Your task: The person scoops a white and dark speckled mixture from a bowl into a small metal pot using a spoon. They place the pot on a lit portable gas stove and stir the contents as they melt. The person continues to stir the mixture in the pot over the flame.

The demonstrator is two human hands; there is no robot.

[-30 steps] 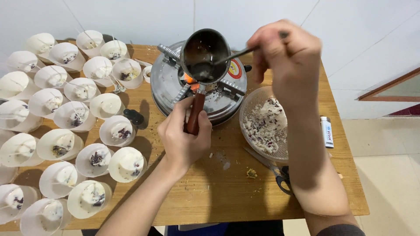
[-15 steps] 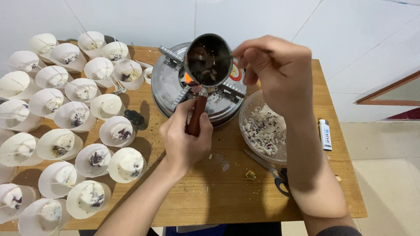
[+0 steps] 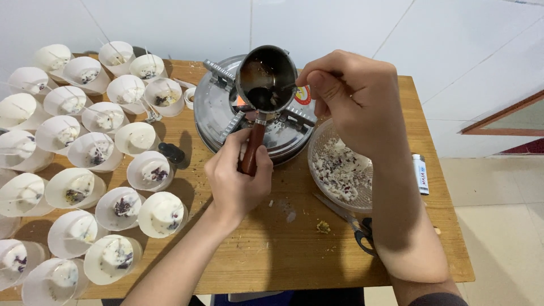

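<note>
My left hand (image 3: pixel 238 175) grips the brown wooden handle (image 3: pixel 253 148) of a small dark metal pot (image 3: pixel 266 76), which it holds over a round silver gas stove (image 3: pixel 221 113). A small flame glows under the pot. My right hand (image 3: pixel 351 99) pinches a thin metal spoon (image 3: pixel 277 90) that dips into the dark liquid in the pot. Just below my right hand sits a clear bowl (image 3: pixel 340 170) of white flakes mixed with dark petals.
Several white paper cups (image 3: pixel 150 173) filled with pale wax and dried flowers crowd the left half of the wooden table (image 3: pixel 283 249). Scissors (image 3: pixel 354 224) lie near the front right, a white lighter (image 3: pixel 420 173) at the right edge. A small black object (image 3: pixel 171 152) lies by the stove.
My right hand has come down and left toward the pot, and the spoon now reaches into the liquid. My left hand holds the pot handle as before.
</note>
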